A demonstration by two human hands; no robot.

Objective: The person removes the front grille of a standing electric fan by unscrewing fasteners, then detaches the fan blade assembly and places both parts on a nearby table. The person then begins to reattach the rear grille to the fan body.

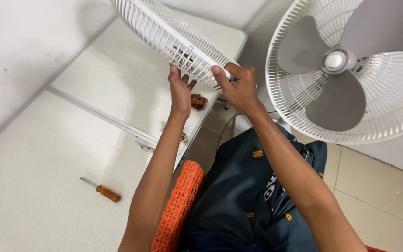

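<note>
A white wire fan guard (164,32) is held up over the white table (47,186). My left hand (181,91) grips its lower rim from the left. My right hand (239,86) clasps the same rim from the right, thumb on the white band. To the right stands a fan (341,70) with grey blades inside its rear white cage, its front uncovered.
An orange-handled screwdriver (102,190) lies on the table near the front. A small crumpled wrapper (198,101) sits by the table edge. An orange woven seat (178,210) is below my arms. Tiled floor (374,186) lies to the right.
</note>
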